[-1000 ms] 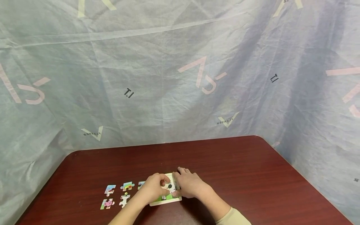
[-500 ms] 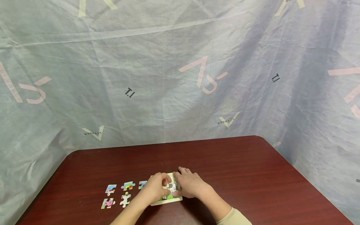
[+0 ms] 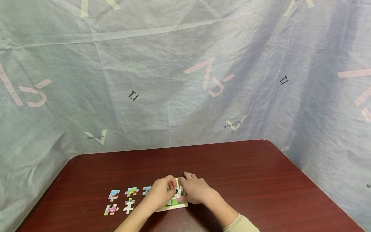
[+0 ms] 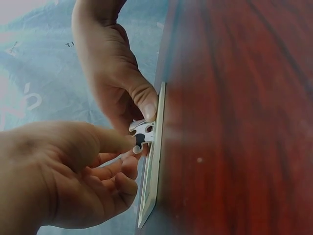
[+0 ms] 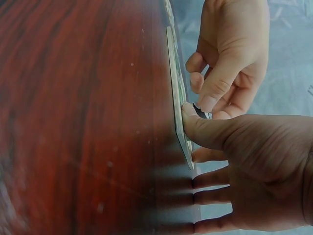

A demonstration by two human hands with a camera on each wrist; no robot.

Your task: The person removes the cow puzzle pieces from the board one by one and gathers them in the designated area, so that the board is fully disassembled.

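Observation:
A shallow puzzle tray [image 3: 171, 208] with a pale rim and a green picture lies near the table's front. My left hand [image 3: 158, 193] is over its left part. Between thumb and fingers it pinches a white puzzle piece [image 4: 141, 139] with a black patch, which stands tilted up from the tray in the left wrist view. My right hand [image 3: 197, 190] rests on the tray's right side. Its thumb [image 5: 191, 120] presses on the tray near the piece, while the other fingers stretch straight past the far edge. The left hand covers much of the tray.
Left of the tray, several loose puzzle pieces lie on the dark red table [image 3: 232, 170], among them a pink one [image 3: 111, 209], a white one [image 3: 128, 206] and a yellow-green one [image 3: 132, 191]. A grey cloth [image 3: 162, 122] hangs behind the table.
My left fingers have risen slightly, and the white puzzle piece has tipped up from the tray with them. The right hand has stayed in place.

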